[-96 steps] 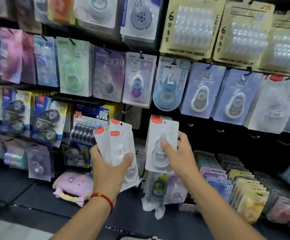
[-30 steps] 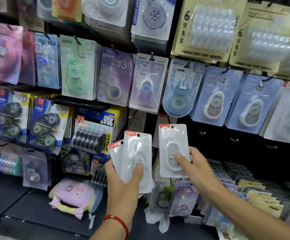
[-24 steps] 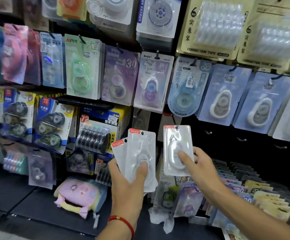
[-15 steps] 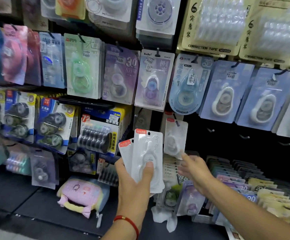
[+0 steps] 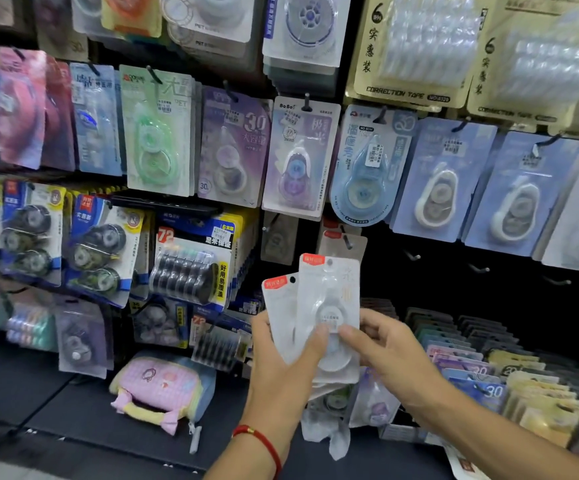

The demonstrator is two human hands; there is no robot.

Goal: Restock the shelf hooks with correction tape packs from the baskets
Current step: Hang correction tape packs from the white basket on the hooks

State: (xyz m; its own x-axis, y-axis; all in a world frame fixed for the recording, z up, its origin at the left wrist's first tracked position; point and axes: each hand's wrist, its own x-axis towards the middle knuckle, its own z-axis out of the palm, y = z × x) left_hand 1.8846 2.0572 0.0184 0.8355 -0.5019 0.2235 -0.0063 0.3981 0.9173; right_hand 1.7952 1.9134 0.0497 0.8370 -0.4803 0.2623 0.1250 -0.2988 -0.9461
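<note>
My left hand point(image 5: 281, 372) grips a fan of white correction tape packs with red top labels point(image 5: 329, 306), thumb across their fronts. My right hand point(image 5: 385, 348) pinches the front pack at its lower right edge. Just above, a pack of the same kind point(image 5: 345, 245) hangs on a shelf hook point(image 5: 346, 242) in the dark lower row of the display. Bare hooks point(image 5: 412, 255) stick out to its right.
Hanging packs of many colours cover the wall above and to the left. Rows of upright packs point(image 5: 488, 382) fill trays at the lower right. A pink plush pouch point(image 5: 163, 389) lies on the dark shelf ledge at lower left.
My right hand hung its pack on the hook, let go, then came back down and took hold of the front pack in my left hand.
</note>
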